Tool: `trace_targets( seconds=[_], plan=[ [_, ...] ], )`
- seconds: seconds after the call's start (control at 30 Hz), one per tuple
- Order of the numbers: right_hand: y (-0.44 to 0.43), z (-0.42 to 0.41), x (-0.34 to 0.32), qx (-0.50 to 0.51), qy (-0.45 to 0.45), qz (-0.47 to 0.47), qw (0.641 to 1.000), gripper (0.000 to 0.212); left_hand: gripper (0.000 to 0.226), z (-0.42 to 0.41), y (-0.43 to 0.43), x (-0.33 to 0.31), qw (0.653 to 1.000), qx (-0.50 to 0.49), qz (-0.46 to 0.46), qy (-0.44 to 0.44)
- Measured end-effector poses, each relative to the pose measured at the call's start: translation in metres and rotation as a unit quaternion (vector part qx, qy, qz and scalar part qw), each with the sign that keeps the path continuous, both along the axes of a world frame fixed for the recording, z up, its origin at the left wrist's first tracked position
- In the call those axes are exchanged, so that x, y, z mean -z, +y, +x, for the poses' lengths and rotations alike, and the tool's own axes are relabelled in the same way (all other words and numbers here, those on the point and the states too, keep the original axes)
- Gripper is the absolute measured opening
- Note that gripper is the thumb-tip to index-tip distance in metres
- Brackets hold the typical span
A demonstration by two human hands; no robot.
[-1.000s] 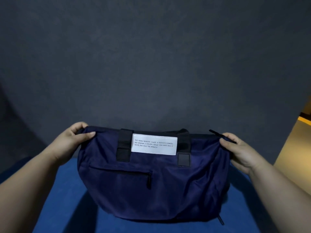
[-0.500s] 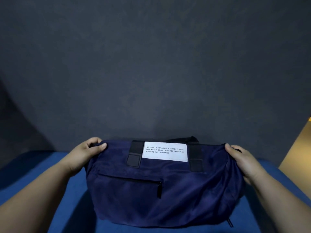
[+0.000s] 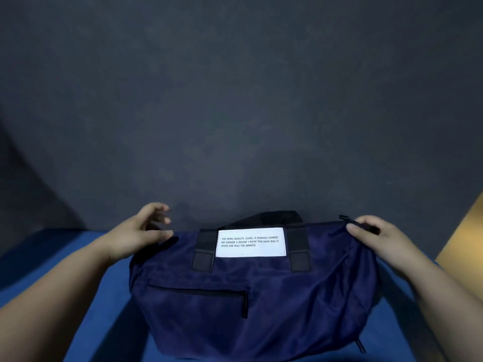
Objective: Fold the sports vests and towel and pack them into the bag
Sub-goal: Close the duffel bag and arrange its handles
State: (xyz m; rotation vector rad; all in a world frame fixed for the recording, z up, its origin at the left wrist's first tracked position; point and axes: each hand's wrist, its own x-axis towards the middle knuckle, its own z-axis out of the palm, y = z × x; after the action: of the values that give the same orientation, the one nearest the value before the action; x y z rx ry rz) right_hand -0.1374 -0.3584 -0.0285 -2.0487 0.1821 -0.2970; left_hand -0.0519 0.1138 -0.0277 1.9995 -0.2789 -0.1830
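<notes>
Pinching a top corner of the navy fabric bag [image 3: 235, 296] with our right hand [image 3: 379, 239], we are holding our left hand [image 3: 138, 233], fingers spread, beside it.

- One navy bag [image 3: 261, 317], the only piece of luggage in view
- Two bare hands at the bag's top corners: one left hand [image 3: 138, 233] and one right hand [image 3: 376, 239]
- One white label [image 3: 251, 242] on the bag's front, carrying three lines of black print
- Two black strap ends [image 3: 205, 253], stitched one on either side of that label
- One front pocket zip [image 3: 198, 292] with one black pull [image 3: 244, 304]
- One blue surface [image 3: 65, 257] and one dark grey backdrop [image 3: 235, 100]
</notes>
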Motion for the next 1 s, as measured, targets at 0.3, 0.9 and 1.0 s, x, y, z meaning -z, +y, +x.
trace_targets(
  seconds=[0.3, 0.9, 1.0],
  plan=[
    [-0.001, -0.003, -0.037, -0.017, 0.011, -0.285, 0.958, 0.036, 0.081, -0.007, -0.053, -0.013, 0.932, 0.162, 0.324, -0.022],
    [0.064, 0.026, -0.048, -0.225, 0.085, -0.325, 0.914, 0.018, 0.016, -0.014, -0.052, -0.046, 0.972, 0.128, 0.198, -0.003],
    [0.053, 0.022, -0.05, -0.21, 0.087, -0.277, 0.934, 0.021, 0.014, -0.015, -0.061, -0.048, 0.986, 0.129, 0.078, 0.064]
  ],
)
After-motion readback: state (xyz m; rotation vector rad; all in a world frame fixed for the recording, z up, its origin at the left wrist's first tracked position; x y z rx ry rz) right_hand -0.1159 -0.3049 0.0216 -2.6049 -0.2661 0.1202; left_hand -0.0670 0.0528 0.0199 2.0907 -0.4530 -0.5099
